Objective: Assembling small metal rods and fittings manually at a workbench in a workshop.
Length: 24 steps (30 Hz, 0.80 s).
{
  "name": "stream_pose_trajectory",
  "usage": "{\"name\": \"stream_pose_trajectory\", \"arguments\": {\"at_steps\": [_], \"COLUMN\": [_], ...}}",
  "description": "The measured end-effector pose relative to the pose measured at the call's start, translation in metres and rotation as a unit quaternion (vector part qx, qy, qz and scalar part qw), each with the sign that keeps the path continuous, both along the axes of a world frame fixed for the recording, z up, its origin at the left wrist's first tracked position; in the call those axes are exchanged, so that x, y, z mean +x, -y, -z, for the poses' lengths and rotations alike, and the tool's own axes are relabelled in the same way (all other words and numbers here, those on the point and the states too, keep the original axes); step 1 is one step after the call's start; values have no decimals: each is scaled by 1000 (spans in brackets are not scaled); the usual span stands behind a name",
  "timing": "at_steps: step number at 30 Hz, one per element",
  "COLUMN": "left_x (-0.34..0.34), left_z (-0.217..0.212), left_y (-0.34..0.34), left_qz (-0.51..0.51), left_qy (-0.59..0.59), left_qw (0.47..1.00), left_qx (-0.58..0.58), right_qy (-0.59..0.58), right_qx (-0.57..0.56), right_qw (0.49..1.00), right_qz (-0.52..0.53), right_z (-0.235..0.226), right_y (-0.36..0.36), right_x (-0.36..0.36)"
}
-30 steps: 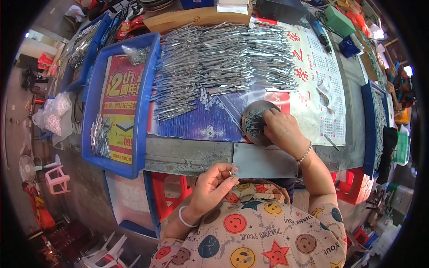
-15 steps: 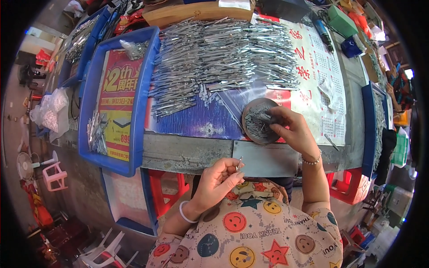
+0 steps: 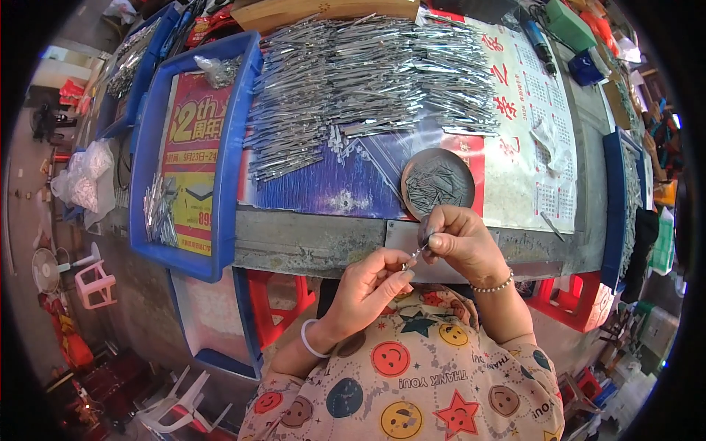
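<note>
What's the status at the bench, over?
Left hand and right hand meet at the table edge, both pinching one small metal piece. Round dish of metal pieces just beyond. Nothing in the way.

Smiley-print sleeves — 2 bracelets

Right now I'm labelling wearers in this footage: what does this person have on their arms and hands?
No gloves and bare forearms. The left hand has a plain white bangle at the wrist; the right hand has a bracelet of small pale beads. Short sleeves of a beige top printed with coloured smiley faces and stars end above the elbows.
</note>
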<state>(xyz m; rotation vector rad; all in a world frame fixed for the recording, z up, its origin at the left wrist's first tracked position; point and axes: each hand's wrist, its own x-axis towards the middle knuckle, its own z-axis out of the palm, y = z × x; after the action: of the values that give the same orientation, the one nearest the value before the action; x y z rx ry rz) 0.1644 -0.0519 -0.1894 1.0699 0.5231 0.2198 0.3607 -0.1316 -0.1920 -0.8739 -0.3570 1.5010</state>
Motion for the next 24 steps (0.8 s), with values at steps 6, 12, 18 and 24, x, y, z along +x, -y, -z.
{"name": "stream_pose_trajectory", "arguments": {"at_steps": [6,12,18,24], "left_x": [-2,-7,-8,-9], "left_z": [3,2,0,2], "left_y": [2,-3,-4,-4], "left_qz": [-28,6,8,10], "left_qy": [3,2,4,5], "left_qw": [999,999,999,999], "left_qx": [41,38,40,40], "right_qy": [66,77,60,72], "right_qx": [-22,-39,-27,-42], "right_qw": [997,995,996,996], "right_qz": [-42,-43,-58,-43], "right_z": [-13,-19,-20,-19], "right_y": [-2,-4,-4,-3], "right_x": [-8,-10,-9,-11]}}
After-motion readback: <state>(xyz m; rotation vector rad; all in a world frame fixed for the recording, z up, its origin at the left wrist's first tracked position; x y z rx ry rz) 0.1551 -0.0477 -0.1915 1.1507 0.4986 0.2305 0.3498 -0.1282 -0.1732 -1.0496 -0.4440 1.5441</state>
